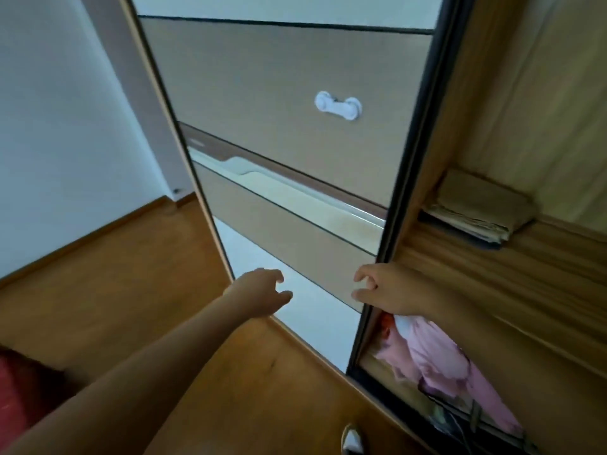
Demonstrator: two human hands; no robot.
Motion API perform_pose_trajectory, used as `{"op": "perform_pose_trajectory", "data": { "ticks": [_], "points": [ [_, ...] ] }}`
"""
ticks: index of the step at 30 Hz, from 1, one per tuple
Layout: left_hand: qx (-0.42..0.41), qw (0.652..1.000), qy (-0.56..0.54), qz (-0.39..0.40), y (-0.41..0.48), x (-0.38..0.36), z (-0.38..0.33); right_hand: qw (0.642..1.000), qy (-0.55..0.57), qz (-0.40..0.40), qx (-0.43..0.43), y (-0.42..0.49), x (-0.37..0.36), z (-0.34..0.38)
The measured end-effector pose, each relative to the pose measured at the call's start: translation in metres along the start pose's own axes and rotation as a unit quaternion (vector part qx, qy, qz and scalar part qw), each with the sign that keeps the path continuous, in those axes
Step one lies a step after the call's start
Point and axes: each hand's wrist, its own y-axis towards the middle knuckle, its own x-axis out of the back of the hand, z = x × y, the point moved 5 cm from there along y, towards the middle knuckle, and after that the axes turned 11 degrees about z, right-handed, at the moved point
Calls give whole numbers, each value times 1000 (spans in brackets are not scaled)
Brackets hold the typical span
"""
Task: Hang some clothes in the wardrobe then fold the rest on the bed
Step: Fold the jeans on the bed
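Though blurred, right hand (pixel 389 292) seemingly on door (pixel 279 77).

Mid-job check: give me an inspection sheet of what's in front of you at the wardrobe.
Surface: wooden floor.
Job's things: sliding door partly open; pink garment inside the wardrobe; folded stack on a shelf.
Clutter: white latch on the door; red fabric at lower left.
Grips: left hand loosely curled, holding nothing; right hand grips the door's edge.
Cables: dark cord-like lines below the garment, unclear.
Surroundings: white wall.
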Motion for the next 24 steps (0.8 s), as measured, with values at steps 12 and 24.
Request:
{"op": "perform_pose_trajectory", "data": {
  "ticks": [12, 24],
  "points": [
    [253, 959, -125, -36, -124, 50, 296, 956, -144, 107, 231, 149, -35, 323],
    [438, 864, -225, -104, -134, 140, 507, 869, -265, 168, 382, 349, -28, 590]
  ]
}}
